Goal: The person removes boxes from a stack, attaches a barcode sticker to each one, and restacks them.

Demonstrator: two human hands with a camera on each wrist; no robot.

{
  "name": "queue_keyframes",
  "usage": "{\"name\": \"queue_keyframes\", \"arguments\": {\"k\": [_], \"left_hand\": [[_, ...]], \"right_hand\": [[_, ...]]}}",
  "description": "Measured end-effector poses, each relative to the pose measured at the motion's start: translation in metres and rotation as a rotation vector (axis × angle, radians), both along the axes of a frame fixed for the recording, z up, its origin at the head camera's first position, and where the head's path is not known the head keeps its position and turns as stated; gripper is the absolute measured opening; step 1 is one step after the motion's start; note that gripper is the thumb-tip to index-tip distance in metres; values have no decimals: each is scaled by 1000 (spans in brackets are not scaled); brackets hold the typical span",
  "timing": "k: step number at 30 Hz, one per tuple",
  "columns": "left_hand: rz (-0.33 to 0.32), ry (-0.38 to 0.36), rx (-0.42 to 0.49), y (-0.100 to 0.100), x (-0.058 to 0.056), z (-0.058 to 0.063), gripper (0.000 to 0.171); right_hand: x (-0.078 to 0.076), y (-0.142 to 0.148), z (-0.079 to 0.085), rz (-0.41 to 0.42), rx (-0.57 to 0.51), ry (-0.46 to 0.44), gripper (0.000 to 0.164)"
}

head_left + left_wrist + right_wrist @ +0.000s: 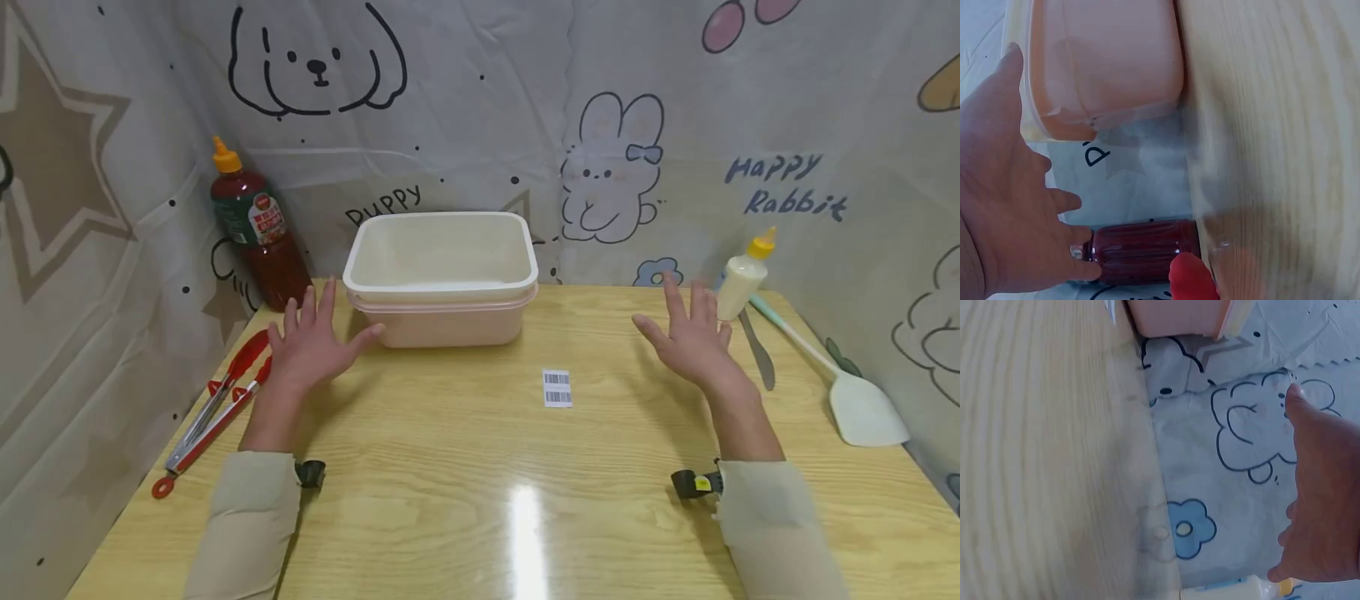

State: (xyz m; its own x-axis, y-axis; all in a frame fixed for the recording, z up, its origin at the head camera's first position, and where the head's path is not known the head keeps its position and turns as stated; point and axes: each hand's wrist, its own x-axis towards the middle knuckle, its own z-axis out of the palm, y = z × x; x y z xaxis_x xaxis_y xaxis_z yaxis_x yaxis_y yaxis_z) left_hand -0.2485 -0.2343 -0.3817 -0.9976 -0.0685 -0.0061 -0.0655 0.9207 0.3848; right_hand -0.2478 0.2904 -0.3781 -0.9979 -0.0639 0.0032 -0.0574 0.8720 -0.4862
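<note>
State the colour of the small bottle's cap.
The cap is yellow, seen best in the head view.

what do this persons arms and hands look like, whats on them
The bare left hand and bare right hand wear no gloves. The pale beige fabric left sleeve and matching beige fabric right sleeve look plain. A small black device sits by the left sleeve's end; another small black device, with a yellow marking, by the right's.
</note>
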Motion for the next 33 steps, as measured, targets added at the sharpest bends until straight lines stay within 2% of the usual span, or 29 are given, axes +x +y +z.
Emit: {"name": "queue_keyframes", "arguments": {"k": [5, 11, 15, 19, 22, 28, 33], "left_hand": [[-27, 40, 81, -2, -8, 4, 117], [-37, 5, 261, -1, -19, 10, 115], [-63, 34, 357, 2, -24, 11, 113], [-67, 54, 411, 5, -29, 13, 110], [-70, 43, 428, 6, -31, 12, 110], [-69, 14, 447, 7, -31, 11, 109], [-91, 39, 477, 9, -33, 10, 101]], "right_hand": [[-14, -19, 9, 95, -50, 19, 87], [-31, -49, 18, 206, -181, 0, 80], [-45, -68, 22, 257, -229, 9, 75], [-57, -83, 26, 282, -257, 21, 74], [-63, -92, 26, 286, -306, -17, 75], [-68, -109, 25, 267, -370, -85, 84], [-69, -119, 25, 275, -390, -96, 85]]}}
